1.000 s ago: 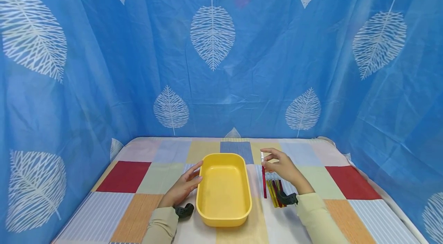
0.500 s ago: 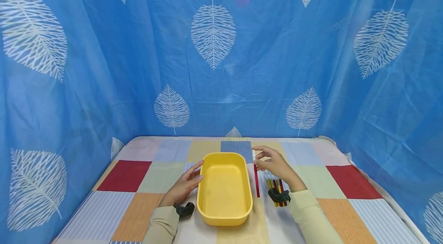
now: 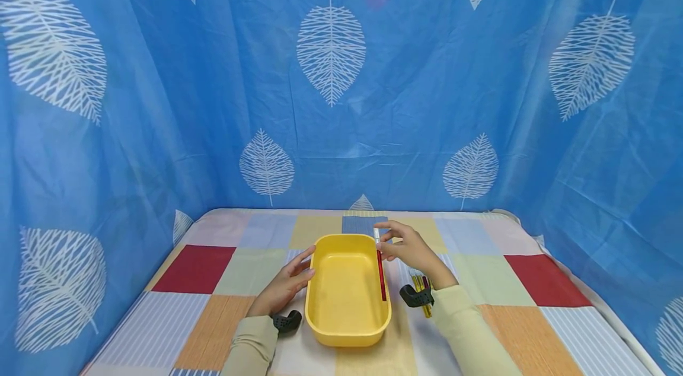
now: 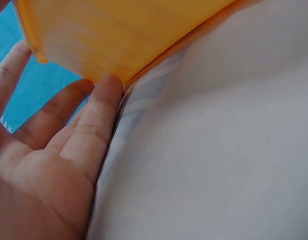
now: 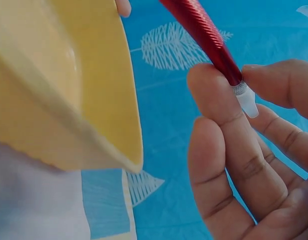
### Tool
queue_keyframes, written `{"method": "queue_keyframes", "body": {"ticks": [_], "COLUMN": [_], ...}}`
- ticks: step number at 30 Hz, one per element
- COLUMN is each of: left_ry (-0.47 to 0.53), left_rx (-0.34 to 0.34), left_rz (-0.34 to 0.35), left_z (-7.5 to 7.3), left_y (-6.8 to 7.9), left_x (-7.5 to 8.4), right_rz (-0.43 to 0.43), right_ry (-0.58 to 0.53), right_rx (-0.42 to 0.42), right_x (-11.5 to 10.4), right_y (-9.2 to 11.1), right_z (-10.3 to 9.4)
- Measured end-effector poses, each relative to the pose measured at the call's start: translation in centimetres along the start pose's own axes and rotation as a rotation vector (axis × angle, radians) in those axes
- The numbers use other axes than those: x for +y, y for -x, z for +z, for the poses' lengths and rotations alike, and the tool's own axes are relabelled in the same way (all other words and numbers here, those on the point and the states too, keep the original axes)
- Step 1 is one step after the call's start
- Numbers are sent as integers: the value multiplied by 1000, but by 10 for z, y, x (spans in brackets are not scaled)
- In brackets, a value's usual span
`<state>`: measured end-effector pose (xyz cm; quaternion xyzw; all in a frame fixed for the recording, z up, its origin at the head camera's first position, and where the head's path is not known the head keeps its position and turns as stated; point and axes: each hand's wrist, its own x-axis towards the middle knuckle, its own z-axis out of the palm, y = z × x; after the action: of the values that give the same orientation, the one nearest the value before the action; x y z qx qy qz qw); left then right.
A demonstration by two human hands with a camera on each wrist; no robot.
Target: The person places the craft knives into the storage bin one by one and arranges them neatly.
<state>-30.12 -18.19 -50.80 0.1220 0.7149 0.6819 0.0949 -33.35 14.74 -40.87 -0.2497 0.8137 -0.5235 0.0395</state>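
A yellow rectangular tray (image 3: 347, 299) stands on the patchwork cloth in the head view, its inside bare. My left hand (image 3: 285, 287) rests against its left side, fingers fairly straight; the left wrist view shows fingertips (image 4: 109, 86) touching the outer wall. My right hand (image 3: 409, 248) pinches a slim red craft knife (image 3: 382, 278) near its capped end, between thumb and fingers. A knurled red handle, a silver collar and a translucent cap (image 5: 249, 104) show in the right wrist view. The knife's red end hangs down over the tray's right rim in the head view.
More craft knives (image 3: 418, 282) with gold and dark red handles lie on the cloth right of the tray, partly hidden under my right wrist and its black band (image 3: 416, 296). A blue curtain (image 3: 341, 156) with white leaf prints hangs behind and at both sides.
My right hand has carried the red craft knife leftward, from beside the other knives to over the tray's right rim. The left hand and the tray stay in place.
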Motion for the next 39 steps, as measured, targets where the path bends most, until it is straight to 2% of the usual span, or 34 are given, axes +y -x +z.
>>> {"method": "queue_keyframes", "body": {"ticks": [10,33,39], "left_ry": [6,-3,-8], "left_rx": [-18,-31,-25], "left_rz": [8,26,13], "left_z": [-1,-3,-2], "left_y": [-1,-1,0], "left_x": [0,-4,-2], "right_rz": [22,110,141], "right_ry": [-20,-59,-62], "right_rx": [-47,-84,-98], "right_x": [-1,-3,-2], "right_y": [-9,-33,-38], "right_z": [17,57,64]}}
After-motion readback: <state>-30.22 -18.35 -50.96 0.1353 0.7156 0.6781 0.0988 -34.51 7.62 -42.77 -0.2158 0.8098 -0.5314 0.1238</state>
